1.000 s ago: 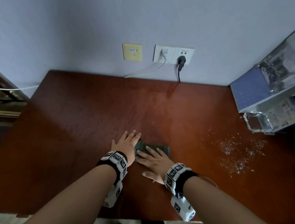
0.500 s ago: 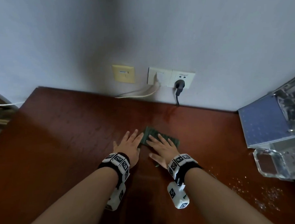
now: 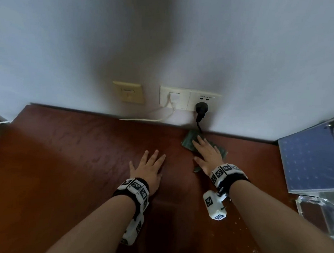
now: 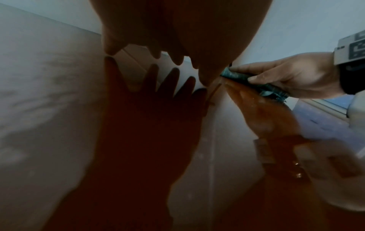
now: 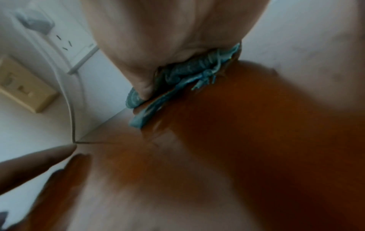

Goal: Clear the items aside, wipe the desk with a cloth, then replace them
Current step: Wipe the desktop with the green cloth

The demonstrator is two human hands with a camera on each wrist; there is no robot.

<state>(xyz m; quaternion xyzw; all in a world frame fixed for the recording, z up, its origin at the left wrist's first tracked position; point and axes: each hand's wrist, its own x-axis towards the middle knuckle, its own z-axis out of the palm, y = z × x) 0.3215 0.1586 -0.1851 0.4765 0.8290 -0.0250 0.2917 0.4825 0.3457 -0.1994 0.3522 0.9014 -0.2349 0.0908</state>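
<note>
Now at the desk's (image 3: pixel 69 160) 12 o'clock edge, the right hand (image 3: pixel 207 156) presses the green cloth (image 3: pixel 187 139), apparently damp, flat-fingered below 2 wall sockets (image 3: pixel 189 98), having swept it forward; left hand (image 3: pixel 147 170) spread flat, wiping continues.

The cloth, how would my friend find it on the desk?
Look at the brown desk where it meets the wall, just under the black plug. The cloth lies flat beneath the right hand. It is the only dark green, crumpled thing there.
</note>
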